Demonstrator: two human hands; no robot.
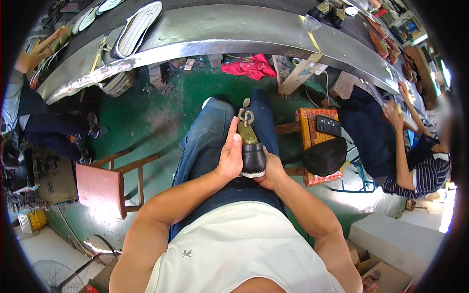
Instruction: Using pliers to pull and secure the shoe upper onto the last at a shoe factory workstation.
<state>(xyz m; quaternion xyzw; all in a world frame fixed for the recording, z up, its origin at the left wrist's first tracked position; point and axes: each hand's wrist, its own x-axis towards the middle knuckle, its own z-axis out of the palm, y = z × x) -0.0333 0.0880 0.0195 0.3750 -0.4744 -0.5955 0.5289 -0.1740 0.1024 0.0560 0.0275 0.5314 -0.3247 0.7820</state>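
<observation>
Above my lap, a black shoe (252,157) sits between my two hands with its heel toward me. Inside it is an olive-green shoe last (247,134), topped by a loop of rope (246,117). My left hand (231,155) presses along the shoe's left side, fingers stretched forward and thumb up. Around the right side and heel, my right hand (270,171) is closed, its fingers partly hidden by the shoe. A pale edge shows along the bottom of the heel.
A metal-edged bench (224,46) crosses ahead, carrying a white shoe sole (139,29) and black shoes (330,13). A stool (101,190) stands left. At right, a phone (328,125) and black bag (325,156) rest on another seat. Co-workers sit at both sides.
</observation>
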